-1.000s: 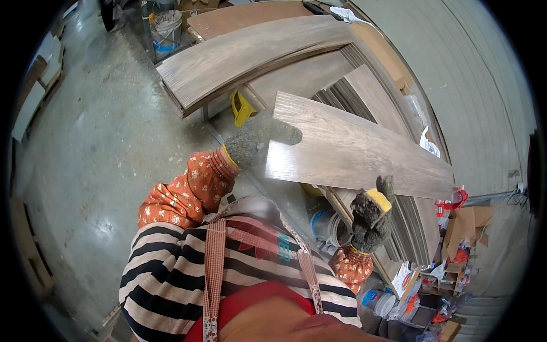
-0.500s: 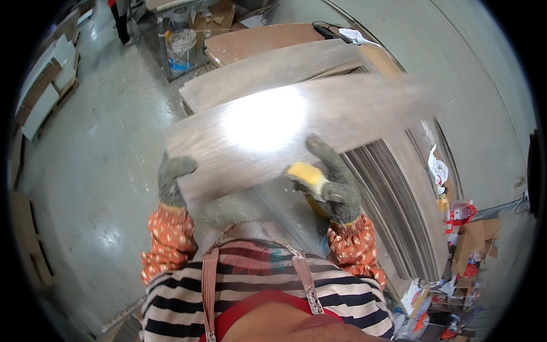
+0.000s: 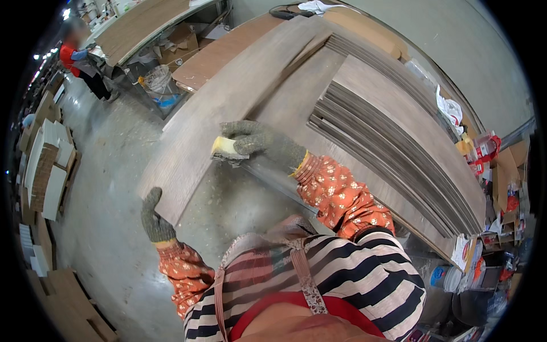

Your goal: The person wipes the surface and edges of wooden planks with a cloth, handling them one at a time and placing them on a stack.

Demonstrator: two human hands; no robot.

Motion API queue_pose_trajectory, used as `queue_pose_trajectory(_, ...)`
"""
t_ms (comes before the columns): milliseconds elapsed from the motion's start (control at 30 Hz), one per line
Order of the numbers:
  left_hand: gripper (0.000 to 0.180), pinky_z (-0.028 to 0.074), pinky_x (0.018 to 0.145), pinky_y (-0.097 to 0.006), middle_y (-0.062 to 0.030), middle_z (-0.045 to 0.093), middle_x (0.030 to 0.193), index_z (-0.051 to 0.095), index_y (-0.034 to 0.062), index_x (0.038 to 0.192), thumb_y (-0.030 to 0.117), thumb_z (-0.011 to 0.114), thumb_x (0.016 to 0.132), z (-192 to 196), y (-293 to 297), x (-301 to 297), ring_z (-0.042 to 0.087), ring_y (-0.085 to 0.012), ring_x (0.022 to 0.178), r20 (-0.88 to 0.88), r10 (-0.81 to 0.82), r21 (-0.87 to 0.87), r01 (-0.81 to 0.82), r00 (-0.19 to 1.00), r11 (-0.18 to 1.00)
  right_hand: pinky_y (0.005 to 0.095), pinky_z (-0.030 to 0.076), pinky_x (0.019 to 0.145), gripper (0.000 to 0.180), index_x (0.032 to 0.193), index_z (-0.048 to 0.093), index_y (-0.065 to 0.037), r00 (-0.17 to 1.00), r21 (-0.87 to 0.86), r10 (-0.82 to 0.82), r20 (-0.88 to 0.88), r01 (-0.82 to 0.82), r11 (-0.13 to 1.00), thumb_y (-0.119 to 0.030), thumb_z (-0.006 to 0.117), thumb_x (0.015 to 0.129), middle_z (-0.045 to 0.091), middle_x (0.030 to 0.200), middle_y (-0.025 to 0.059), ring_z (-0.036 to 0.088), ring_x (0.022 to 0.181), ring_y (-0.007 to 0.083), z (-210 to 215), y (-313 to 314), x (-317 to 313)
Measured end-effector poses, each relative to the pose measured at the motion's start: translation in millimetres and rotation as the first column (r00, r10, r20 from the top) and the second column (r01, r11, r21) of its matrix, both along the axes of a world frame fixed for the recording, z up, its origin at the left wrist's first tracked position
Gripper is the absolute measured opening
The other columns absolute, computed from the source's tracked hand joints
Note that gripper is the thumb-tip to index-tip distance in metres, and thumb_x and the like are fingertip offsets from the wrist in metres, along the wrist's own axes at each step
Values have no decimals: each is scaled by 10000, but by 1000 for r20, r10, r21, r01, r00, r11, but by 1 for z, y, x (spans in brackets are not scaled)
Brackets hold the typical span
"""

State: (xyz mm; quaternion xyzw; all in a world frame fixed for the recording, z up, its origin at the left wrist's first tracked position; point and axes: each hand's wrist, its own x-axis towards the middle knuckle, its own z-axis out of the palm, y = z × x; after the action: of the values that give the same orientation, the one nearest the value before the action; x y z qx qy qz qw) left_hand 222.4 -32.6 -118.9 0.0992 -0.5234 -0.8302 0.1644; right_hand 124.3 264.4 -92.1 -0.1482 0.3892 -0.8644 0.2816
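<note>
The plank (image 3: 181,185) swung leftward, left hand (image 3: 158,221) clasping its end, right hand (image 3: 263,143) curled round a yellow pad (image 3: 225,148); stacked boards (image 3: 393,151) remained.

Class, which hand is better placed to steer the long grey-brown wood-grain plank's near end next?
Probably the grey-gloved left hand: its thumb lies over that end of the plank, while the grey-gloved right hand is farther along, holding a yellow block.

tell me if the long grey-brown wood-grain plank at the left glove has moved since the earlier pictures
Yes, left: the plank earlier overlapped the nearer dark-edged stack of grey-brown planks and now is clear to that stack's left.
</note>
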Motion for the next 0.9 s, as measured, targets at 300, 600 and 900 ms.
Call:
queue_pose_trajectory(300,473,508,878,-368,-149,601,1103,527,-30,1206,75,670,768,5,27,-88,613,-269,977,40,22,24,-23,999,999,332,525,886,494,1238,544,-19,713,366,-494,-497,689,626,-105,727,787,586,1204,145,581,1098,241,49,124,64)
queue_pose_trajectory(600,666,442,916,-352,-133,506,1295,465,20,1322,192,750,746,-12,52,-126,542,-267,1104,22,308,-497,-257,951,829,470,435,935,452,1233,545,-41,-7,-62,285,-959,981,-182,-174,655,815,549,1237,204,554,1081,352,92,156,35)
queue_pose_trajectory(900,415,427,988,-364,-147,625,1174,578,22,1218,137,686,834,79,195,-118,585,-278,1108,-543,-330,-792,-341,773,506,506,402,917,446,1208,543,-53,156,-12,499,-852,948,-318,-182,547,781,513,1232,216,505,1080,369,64,158,21)
